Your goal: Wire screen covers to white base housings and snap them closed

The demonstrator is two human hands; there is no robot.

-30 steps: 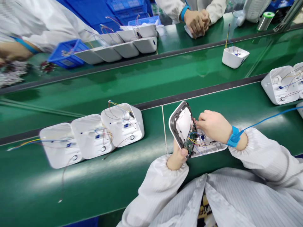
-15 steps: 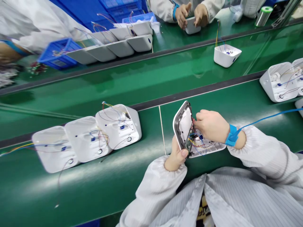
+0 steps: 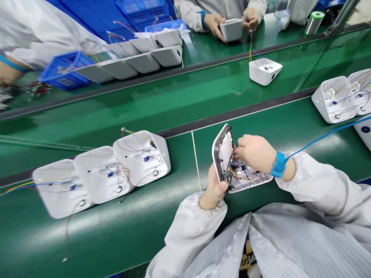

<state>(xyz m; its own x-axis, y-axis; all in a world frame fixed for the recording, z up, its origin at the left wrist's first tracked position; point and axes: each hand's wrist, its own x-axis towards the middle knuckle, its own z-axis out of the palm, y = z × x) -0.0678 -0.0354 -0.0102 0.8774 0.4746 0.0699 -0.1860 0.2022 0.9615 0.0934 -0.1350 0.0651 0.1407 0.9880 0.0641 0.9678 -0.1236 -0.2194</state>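
Note:
My left hand [image 3: 213, 189] grips a white cover panel [image 3: 223, 152] with a dark rim and a small circuit board, held on edge almost upright. Under it lies a white housing [image 3: 255, 178] with coloured wires inside. My right hand [image 3: 255, 153] is closed at the panel's inner face, its fingertips pinched on the wires there. A blue wrist strap [image 3: 278, 165] with a blue cord sits on my right wrist.
A row of three open white housings [image 3: 101, 175] with loose wires lies to the left on the green bench [image 3: 145, 227]. More housings [image 3: 333, 98] sit at the right edge. One housing [image 3: 264, 71] rides the belt beyond. Across it a co-worker's hands [image 3: 216, 23] hold another housing.
I have tilted the cover panel more upright, closer to edge-on. The housing on the belt has drifted left. The co-worker across has picked up a housing.

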